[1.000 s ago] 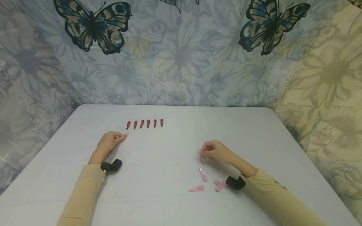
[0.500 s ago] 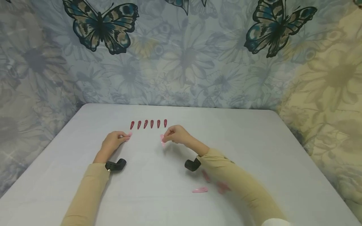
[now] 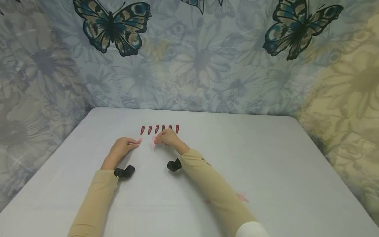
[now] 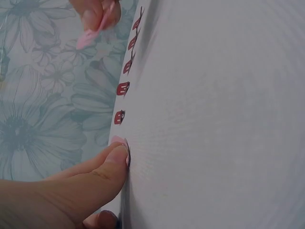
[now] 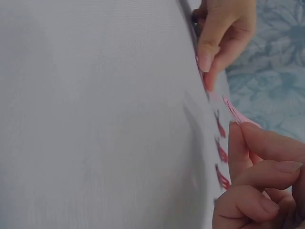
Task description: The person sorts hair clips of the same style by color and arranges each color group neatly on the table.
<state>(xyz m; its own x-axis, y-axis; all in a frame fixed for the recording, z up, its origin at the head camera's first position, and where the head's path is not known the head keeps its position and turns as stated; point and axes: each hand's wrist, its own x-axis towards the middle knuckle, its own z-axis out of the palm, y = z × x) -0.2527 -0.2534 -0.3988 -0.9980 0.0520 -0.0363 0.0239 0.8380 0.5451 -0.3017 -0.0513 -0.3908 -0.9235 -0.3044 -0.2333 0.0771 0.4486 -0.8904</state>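
2 hands [image 3: 121, 147] [image 3: 169, 137], pink clip [image 3: 153, 142] ea., slim, pinched

High head view, forward and down over the table [image 3: 266, 154]; close wrist views, pink clips [image 4: 87, 39] common to all.

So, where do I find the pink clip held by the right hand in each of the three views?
Head: the pink clip is left of centre, in the right hand.
Left wrist: the pink clip is near the top, left of centre.
Right wrist: the pink clip is right of centre, about mid-height.
Shared landmark: the red clips.
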